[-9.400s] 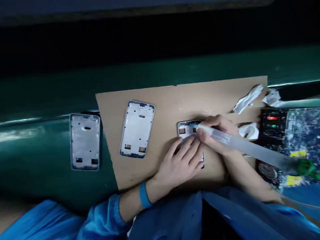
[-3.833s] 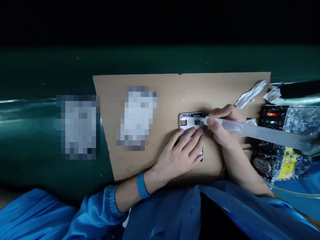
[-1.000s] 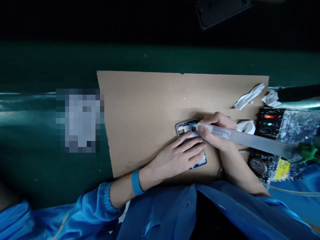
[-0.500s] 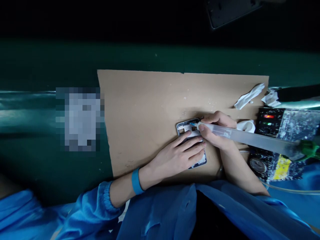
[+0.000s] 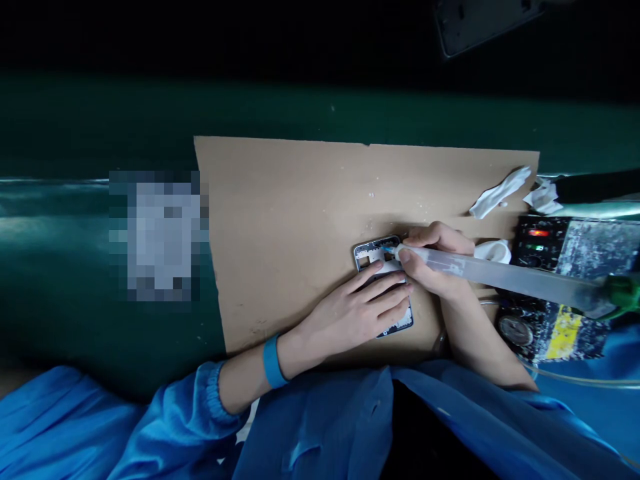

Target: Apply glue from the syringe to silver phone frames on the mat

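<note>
On the cardboard lies a phone frame (image 5: 368, 256), dark-rimmed with pale inner metal and cut-outs, slightly tilted. My left hand (image 5: 357, 310) rests flat across its middle, fingers stretched out and a little apart, covering much of it; the thumb is hidden. Close by on the right, my right hand (image 5: 431, 259) is closed around the front end of a long translucent dispensing syringe (image 5: 510, 279). Its blue needle tip (image 5: 387, 249) points at the upper part of the frame; whether it touches cannot be made out. The syringe's rear end carries a green cap (image 5: 623, 297).
A paint-stained control box (image 5: 535, 277) with lit displays and a gauge stands right. White crumpled tissues (image 5: 500, 193) lie on the cardboard sheet (image 5: 280, 200). A dark frame-like part (image 5: 485, 27) sits at top right beyond the green surface (image 5: 275, 110). A blurred-out pale item (image 5: 163, 240) is left.
The needle tip has shifted slightly right along the phone frame. The dark part at the top has moved right. The blue sleeve at lower left has shifted. My left hand stays put.
</note>
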{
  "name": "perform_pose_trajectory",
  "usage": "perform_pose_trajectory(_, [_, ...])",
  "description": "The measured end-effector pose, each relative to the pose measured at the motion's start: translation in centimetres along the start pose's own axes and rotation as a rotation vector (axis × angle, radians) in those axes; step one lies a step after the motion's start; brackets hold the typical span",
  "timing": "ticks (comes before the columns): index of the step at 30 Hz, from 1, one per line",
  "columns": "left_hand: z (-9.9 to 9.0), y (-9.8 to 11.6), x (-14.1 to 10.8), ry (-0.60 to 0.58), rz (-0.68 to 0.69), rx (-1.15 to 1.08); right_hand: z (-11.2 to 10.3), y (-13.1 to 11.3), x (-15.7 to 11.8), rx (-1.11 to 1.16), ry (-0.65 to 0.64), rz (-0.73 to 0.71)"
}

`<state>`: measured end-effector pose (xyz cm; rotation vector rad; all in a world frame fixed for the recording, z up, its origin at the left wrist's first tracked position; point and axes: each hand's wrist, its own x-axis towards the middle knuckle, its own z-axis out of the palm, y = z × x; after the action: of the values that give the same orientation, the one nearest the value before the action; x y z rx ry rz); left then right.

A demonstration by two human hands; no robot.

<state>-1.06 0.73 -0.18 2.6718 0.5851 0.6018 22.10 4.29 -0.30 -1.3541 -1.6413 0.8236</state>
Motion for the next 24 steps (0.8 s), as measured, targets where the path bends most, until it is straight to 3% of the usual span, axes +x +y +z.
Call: perform_pose_trajectory(24, [-0.14,-0.04,0.17,0.005,-0.013,-0.015,-0.13,0.26,-0.22,-0.026,-0.01,0.002])
